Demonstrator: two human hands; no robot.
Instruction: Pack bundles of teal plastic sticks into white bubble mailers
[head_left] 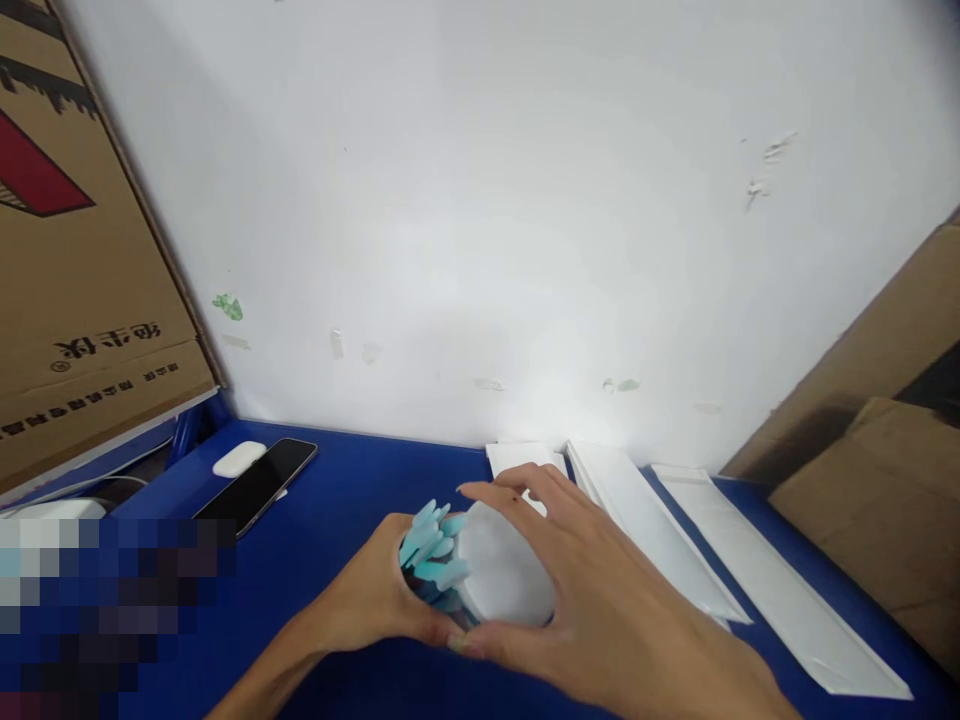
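My left hand (375, 585) is curled around a bunch of light-blue plastic sticks (435, 545) with flat, rounded ends. Whether a clear container surrounds them I cannot tell. Thumb and fingers of my right hand (585, 580) are closed around a smooth white rounded piece (502, 565), which looks like a lid or cup. The white piece sits right beside the sticks, its left edge against them. Both hands meet low in the middle of the view, thumb tips close together, above the blue tabletop (352, 500).
A black phone (262, 480) and a white earbud case (240, 459) lie at the left. White flat strips (780, 580) rest at the right, near the white wall (480, 220). Cardboard boxes stand at the left (97, 250) and right (885, 500). The lower-left corner is blurred out.
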